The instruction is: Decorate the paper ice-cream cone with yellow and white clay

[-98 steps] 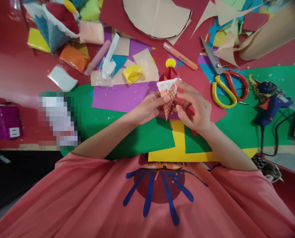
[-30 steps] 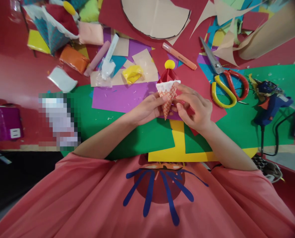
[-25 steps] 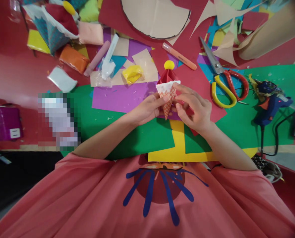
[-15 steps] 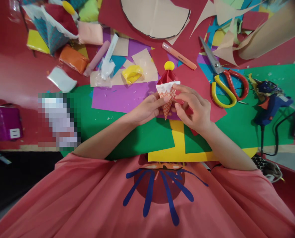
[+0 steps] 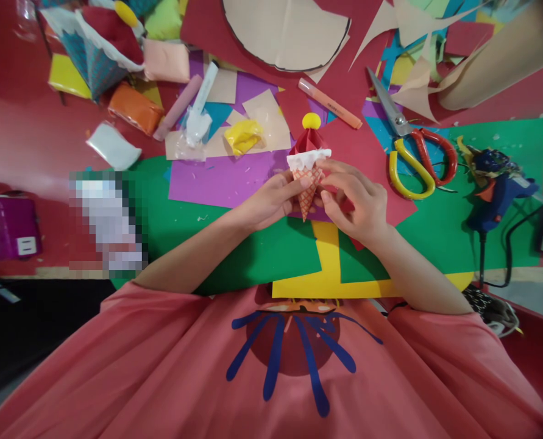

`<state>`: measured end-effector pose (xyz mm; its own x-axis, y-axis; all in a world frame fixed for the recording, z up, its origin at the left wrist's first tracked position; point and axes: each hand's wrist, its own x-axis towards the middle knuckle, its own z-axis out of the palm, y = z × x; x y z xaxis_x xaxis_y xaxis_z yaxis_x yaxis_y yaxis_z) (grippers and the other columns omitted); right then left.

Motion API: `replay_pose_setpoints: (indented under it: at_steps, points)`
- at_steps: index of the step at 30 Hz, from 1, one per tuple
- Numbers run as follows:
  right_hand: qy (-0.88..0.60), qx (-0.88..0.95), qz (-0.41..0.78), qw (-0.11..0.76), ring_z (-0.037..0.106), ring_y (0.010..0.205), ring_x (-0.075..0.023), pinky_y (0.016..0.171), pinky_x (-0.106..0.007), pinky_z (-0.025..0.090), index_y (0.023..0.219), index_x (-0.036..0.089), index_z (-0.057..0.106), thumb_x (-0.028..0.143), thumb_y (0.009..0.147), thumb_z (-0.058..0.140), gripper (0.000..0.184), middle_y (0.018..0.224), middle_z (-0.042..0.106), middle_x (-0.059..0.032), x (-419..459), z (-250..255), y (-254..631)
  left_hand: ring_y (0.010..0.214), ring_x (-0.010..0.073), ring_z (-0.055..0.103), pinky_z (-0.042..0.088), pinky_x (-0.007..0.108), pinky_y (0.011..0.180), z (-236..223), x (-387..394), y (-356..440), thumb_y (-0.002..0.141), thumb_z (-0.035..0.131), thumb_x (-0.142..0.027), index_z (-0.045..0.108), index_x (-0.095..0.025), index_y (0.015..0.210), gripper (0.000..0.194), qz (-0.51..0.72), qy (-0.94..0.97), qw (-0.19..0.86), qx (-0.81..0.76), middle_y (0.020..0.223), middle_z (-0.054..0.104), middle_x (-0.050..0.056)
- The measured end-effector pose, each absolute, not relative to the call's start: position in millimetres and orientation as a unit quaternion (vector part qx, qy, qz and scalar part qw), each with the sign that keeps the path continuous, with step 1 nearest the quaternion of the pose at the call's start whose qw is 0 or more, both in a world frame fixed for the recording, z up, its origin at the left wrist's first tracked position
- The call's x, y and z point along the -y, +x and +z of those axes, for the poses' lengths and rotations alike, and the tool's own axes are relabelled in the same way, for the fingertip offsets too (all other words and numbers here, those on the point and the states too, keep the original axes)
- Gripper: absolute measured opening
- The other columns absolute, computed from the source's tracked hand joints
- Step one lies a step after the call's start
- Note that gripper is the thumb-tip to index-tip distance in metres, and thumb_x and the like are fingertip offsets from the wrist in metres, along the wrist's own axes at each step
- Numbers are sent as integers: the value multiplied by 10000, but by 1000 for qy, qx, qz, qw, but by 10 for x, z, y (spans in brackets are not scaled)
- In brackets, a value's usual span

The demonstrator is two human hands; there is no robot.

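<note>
A small paper ice cream cone [image 5: 308,194] with an orange lattice pattern stands tip down in front of me. Folded red paper [image 5: 310,141] rises from its top, capped by a yellow ball [image 5: 311,121]. White, wavy-edged trim [image 5: 305,160] rings the cone's rim. My left hand [image 5: 273,198] grips the cone from the left, its thumb across the front and its other fingers partly hidden behind. On the right side, my right hand [image 5: 356,198] touches the trim with its index fingertip; its fingers are bent and its thumb is apart from them.
Scissors [image 5: 403,131] and a blue glue gun [image 5: 500,195] lie to the right. An orange marker [image 5: 330,103] rests beyond the cone. Yellow clay [image 5: 244,137], a white packet [image 5: 114,146] and a larger blue cone [image 5: 100,61] are leftward. Green sheets [image 5: 253,256] lie underneath.
Almost nothing differs. My right hand's fingertips have shifted very slightly left along the white trim, and the cone has tilted by a hair.
</note>
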<state>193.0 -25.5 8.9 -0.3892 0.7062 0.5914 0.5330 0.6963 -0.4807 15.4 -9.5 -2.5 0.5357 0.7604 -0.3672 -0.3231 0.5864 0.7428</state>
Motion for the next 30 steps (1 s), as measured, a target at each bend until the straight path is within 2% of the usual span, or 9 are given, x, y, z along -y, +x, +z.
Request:
replay_pose_setpoints:
  at_steps: [5,8,11,16,18,22,25,27,30]
  points:
    - [-404,835,101,361,747,813,-158,642,-259,606,1034,219,626,218,913,490,182,1167,734,-75,261,73,1944,717,131,696,555,214,673,-9,98,154,793,749,-359,655,-148,911,259,340,290,826,-344,772,701,4]
    - [-395,836,103,365,745,780,-149,624,-249,598,1034,203,625,217,916,495,177,1166,735,-85,265,80,1945,739,128,700,563,232,731,-4,96,157,815,729,-311,651,-142,897,203,344,274,832,-339,791,706,5]
    - [-391,838,110,365,746,789,-148,629,-244,594,1032,200,622,213,917,500,168,1180,730,-88,269,90,1941,721,122,699,569,242,746,-8,90,157,833,709,-277,648,-136,884,162,349,262,838,-329,792,709,6]
    - [-386,842,112,359,740,964,-190,685,-259,599,1007,212,624,196,906,514,150,1211,718,-88,268,75,1931,690,114,696,565,217,689,-26,79,146,862,674,-255,655,-135,898,127,354,250,841,-324,767,702,-1]
    - [-384,844,97,361,741,962,-185,669,-251,591,977,214,622,192,907,514,130,1186,729,-83,267,59,1926,671,101,688,560,202,674,-33,75,141,874,659,-254,655,-132,891,124,354,247,839,-332,757,697,-4]
    - [-342,839,98,412,743,840,-156,639,-233,572,922,200,619,158,897,531,100,998,772,-64,260,50,1935,643,90,676,551,178,639,-31,65,134,873,658,-293,661,-123,869,170,354,260,834,-335,740,696,2]
    - [-358,803,107,464,704,734,-142,651,-259,575,900,221,611,160,896,541,93,784,727,-10,232,81,1965,628,88,675,527,151,552,-10,58,127,830,702,-351,673,-122,907,244,326,271,849,-317,785,723,19]
    - [-417,758,97,492,680,742,-152,658,-293,583,901,247,614,203,902,559,71,781,687,-7,201,107,1986,585,82,660,489,136,474,6,61,124,780,746,-413,674,-124,913,326,297,279,857,-314,786,730,23]
    - [-488,722,96,481,675,910,-203,760,-377,602,889,264,633,310,908,580,72,947,666,-47,148,126,2001,550,82,642,458,132,423,18,76,127,692,800,-503,667,-119,880,448,267,295,864,-309,749,725,23]
